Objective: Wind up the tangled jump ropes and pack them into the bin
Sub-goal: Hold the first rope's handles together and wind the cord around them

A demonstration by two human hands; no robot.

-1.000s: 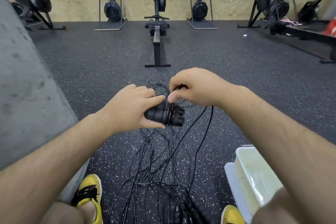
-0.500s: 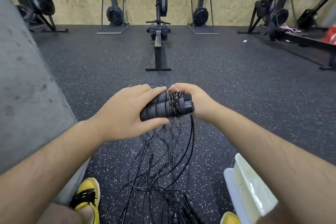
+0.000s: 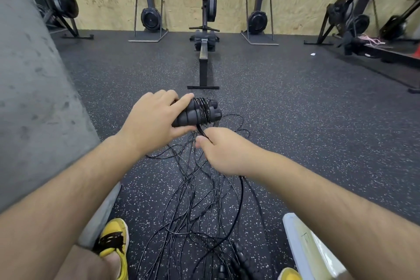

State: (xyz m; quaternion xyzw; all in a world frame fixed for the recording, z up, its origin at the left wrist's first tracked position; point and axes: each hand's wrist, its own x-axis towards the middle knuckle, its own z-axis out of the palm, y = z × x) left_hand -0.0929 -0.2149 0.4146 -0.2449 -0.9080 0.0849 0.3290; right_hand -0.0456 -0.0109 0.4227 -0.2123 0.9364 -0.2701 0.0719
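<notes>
My left hand [image 3: 154, 125] clamps the paired jump-rope handles [image 3: 196, 112] as a spool; my right hand [image 3: 223, 153], just below, pinches the cord [image 3: 201, 131] taut for wrapping. Loose tangle [image 3: 200, 202] lies beneath both hands, bin [image 3: 293, 234] beside my right forearm.

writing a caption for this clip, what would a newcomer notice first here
At centre, the left hand grips paired black handles wound with cord while the right hand pinches the cord just below. Beneath them a tangle of black ropes sprawls over the speckled floor, a pale bin at lower right.
</notes>
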